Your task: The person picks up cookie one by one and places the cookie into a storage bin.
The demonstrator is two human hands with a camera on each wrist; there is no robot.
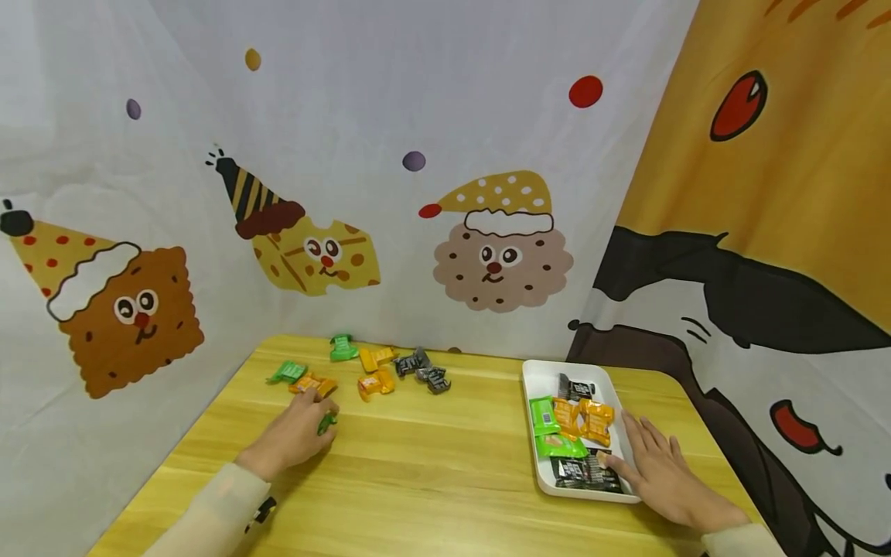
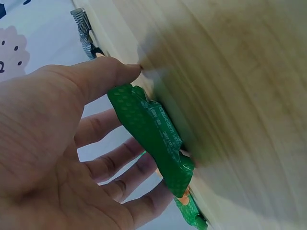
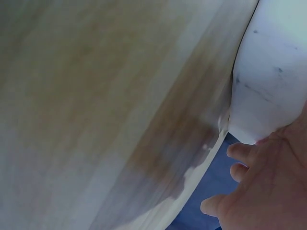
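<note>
My left hand (image 1: 295, 429) is low over the left part of the table, around a small green wrapped packet (image 2: 151, 134). In the left wrist view the thumb is stretched out past one end of the packet, and the spread fingers (image 2: 108, 160) reach behind it. Toward the right, my right hand (image 1: 661, 472) rests at the side of a white tray (image 1: 546, 487), its fingers straight along the outside and its thumb over the rim. Inside the tray lie green packets (image 1: 544, 415), orange packets (image 1: 597, 422) and black packets (image 1: 588, 473).
Beyond the left hand are a green packet (image 1: 288, 372) and an orange packet (image 1: 313, 384). Farther back lie another green packet (image 1: 343, 348), two more orange ones (image 1: 377, 382) and black packets (image 1: 435, 379). A printed curtain (image 1: 390, 93) hangs behind the wooden table (image 1: 445, 449).
</note>
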